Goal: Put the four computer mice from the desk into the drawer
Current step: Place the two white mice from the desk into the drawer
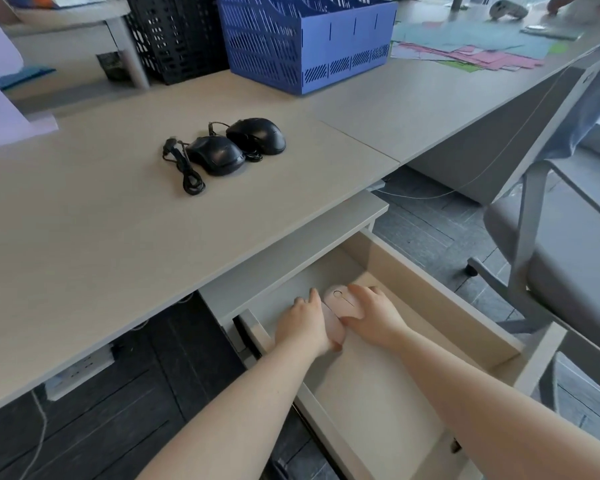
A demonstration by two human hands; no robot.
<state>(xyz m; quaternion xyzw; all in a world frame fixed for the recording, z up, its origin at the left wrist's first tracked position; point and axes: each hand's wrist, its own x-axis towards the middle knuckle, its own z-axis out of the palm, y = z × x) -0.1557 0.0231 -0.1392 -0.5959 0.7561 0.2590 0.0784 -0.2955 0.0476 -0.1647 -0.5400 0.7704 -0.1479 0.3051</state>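
Observation:
Two black wired mice lie side by side on the beige desk (101, 237): one (215, 155) nearer me with its coiled cable to the left, the other (257, 135) just behind it. Below the desk edge the pale wooden drawer (440, 299) stands pulled out. Inside it, near the back, my left hand (303, 325) is closed on a pink mouse (335, 327), mostly covered by my palm. My right hand (374, 315) grips a second pink mouse (342, 299) whose top and round button show. Both pink mice sit low in the drawer, touching each other.
A blue slotted file holder (309, 43) and a black crate (177, 36) stand at the desk's back. Coloured paper sheets (482, 50) lie on the adjoining grey desk. A grey office chair (561, 271) is to the right of the drawer. A power strip (80, 372) hangs under the desk.

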